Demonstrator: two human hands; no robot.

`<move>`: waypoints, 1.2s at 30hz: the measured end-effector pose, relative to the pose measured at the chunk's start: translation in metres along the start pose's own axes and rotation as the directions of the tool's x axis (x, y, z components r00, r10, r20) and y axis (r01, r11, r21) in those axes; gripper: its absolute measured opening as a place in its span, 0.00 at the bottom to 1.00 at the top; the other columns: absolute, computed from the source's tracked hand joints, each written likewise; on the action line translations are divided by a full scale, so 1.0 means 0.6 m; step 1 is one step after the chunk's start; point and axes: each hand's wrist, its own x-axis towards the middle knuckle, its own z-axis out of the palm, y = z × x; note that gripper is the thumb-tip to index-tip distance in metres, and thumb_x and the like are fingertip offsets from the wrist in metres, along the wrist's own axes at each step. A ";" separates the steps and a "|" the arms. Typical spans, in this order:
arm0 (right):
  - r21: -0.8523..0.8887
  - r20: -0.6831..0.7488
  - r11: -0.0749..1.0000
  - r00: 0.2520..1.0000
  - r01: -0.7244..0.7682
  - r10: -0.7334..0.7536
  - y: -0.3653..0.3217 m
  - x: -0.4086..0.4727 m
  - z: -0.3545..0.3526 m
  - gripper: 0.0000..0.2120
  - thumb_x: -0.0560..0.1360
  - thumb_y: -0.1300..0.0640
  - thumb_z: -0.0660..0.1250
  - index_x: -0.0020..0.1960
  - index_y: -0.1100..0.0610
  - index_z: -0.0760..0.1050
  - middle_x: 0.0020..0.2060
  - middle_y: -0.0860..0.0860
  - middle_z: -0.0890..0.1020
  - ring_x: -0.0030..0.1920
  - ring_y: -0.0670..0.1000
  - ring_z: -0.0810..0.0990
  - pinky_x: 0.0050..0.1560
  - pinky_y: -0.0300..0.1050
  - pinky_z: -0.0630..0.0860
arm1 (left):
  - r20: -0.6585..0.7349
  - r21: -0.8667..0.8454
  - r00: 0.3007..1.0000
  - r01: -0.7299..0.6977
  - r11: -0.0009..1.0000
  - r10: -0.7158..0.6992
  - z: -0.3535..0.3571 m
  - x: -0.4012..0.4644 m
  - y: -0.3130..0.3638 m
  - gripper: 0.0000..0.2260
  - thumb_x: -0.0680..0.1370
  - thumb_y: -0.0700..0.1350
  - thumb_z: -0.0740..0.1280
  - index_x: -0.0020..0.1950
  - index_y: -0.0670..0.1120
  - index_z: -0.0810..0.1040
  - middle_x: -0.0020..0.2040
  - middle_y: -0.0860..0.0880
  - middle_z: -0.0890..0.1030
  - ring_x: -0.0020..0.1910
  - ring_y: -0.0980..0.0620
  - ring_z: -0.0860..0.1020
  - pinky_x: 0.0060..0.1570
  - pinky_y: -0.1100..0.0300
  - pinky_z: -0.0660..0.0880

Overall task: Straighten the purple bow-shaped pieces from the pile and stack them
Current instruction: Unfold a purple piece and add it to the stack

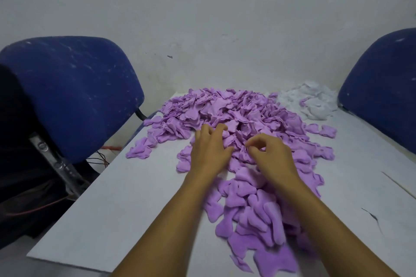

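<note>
Nearest the camera, two bare forearms reach forward over a loose spread of soft purple bow-shaped fabric pieces (252,207) lying on the white table top (126,204). These near pieces overlap one another without order, some flat, some curled at the edges.

Farther out, the left hand (210,148) lies palm down on the near edge of the large heap of purple bow-shaped pieces (227,110), its fingers spread and pressed onto the fabric; it is not gripping anything that can be seen. The right hand (269,153) sits just beside it, fingers curled, with thumb and forefinger drawn close together at the fabric. Whether a piece is actually pinched between them cannot be told, as the hand is a little blurred.

The heap fills the middle of the table and runs back toward the pale wall (202,18). At the far right corner lies a smaller mound of white fluffy material (313,103), touching the purple heap. A blue upholstered chair back (74,94) stands at the left of the table, and another blue chair back (382,87) at the right.
</note>
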 end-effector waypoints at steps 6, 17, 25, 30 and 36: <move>0.064 -0.016 0.998 1.000 0.028 -0.027 -0.006 -0.004 -0.014 0.11 0.74 0.61 0.66 0.40 0.46 0.80 0.37 0.40 0.82 0.37 0.42 0.79 0.37 0.38 0.75 | -0.077 -0.079 0.995 0.053 0.995 -0.060 0.018 0.011 0.002 0.05 0.77 0.47 0.67 0.49 0.47 0.79 0.53 0.47 0.70 0.60 0.45 0.68 0.52 0.53 0.71; 0.637 0.306 0.699 0.939 -0.326 0.159 -0.045 -0.038 -0.066 0.11 0.76 0.53 0.71 0.57 0.45 0.76 0.49 0.47 0.82 0.48 0.51 0.84 0.44 0.48 0.83 | 0.356 -0.934 0.917 0.351 -0.064 -0.179 -0.107 -0.063 0.085 0.08 0.76 0.31 0.63 0.39 0.41 0.74 0.34 0.44 0.78 0.34 0.49 0.79 0.36 0.59 0.80; 0.686 0.243 0.689 0.966 -0.233 0.084 -0.057 -0.083 -0.090 0.04 0.76 0.60 0.70 0.47 0.62 0.82 0.39 0.55 0.82 0.40 0.50 0.81 0.38 0.39 0.79 | 0.294 -0.913 0.955 0.293 0.283 -0.038 -0.114 -0.105 0.102 0.03 0.75 0.35 0.69 0.45 0.41 0.80 0.38 0.45 0.82 0.35 0.50 0.80 0.33 0.62 0.77; 0.740 0.476 0.477 0.870 -0.474 0.125 -0.058 -0.091 -0.100 0.09 0.72 0.59 0.71 0.49 0.62 0.84 0.44 0.54 0.85 0.40 0.47 0.84 0.39 0.37 0.81 | 0.182 -0.899 0.980 0.199 0.390 -0.081 -0.112 -0.108 0.104 0.03 0.75 0.34 0.71 0.42 0.40 0.82 0.31 0.48 0.80 0.32 0.52 0.79 0.32 0.63 0.76; 0.747 0.570 0.338 0.813 -0.572 0.115 -0.067 -0.098 -0.118 0.04 0.66 0.61 0.72 0.38 0.58 0.86 0.36 0.52 0.84 0.33 0.47 0.83 0.33 0.35 0.80 | 0.081 -0.920 0.994 0.104 0.379 -0.077 -0.115 -0.107 0.117 0.08 0.74 0.32 0.71 0.36 0.42 0.80 0.27 0.51 0.78 0.28 0.54 0.77 0.29 0.63 0.76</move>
